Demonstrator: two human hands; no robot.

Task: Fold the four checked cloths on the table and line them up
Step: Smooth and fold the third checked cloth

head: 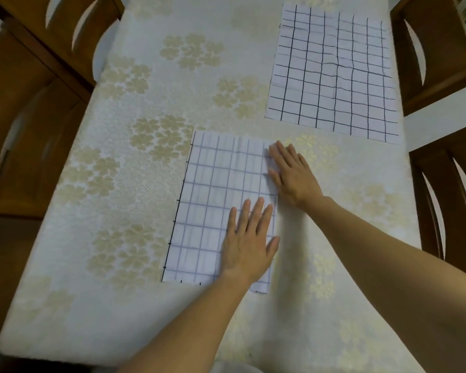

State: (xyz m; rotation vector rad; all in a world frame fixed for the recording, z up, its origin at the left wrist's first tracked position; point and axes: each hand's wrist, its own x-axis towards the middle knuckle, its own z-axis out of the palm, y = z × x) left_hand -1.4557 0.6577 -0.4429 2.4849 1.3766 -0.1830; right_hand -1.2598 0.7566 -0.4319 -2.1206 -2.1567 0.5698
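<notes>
Near cloth [215, 200], judged thin and limp, is pressed under flat-fingered left hand [249, 243] and right hand [291, 173]; corners are favoured for pinching.

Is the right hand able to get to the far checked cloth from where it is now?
Probably yes. The right hand rests flat at the near cloth's right edge, and only bare tablecloth lies between it and the far cloth, straight ahead.

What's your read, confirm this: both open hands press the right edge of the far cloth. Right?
Not right. The left hand and right hand press the right edge of the near cloth; the far cloth lies untouched. The head view shows it.
</notes>
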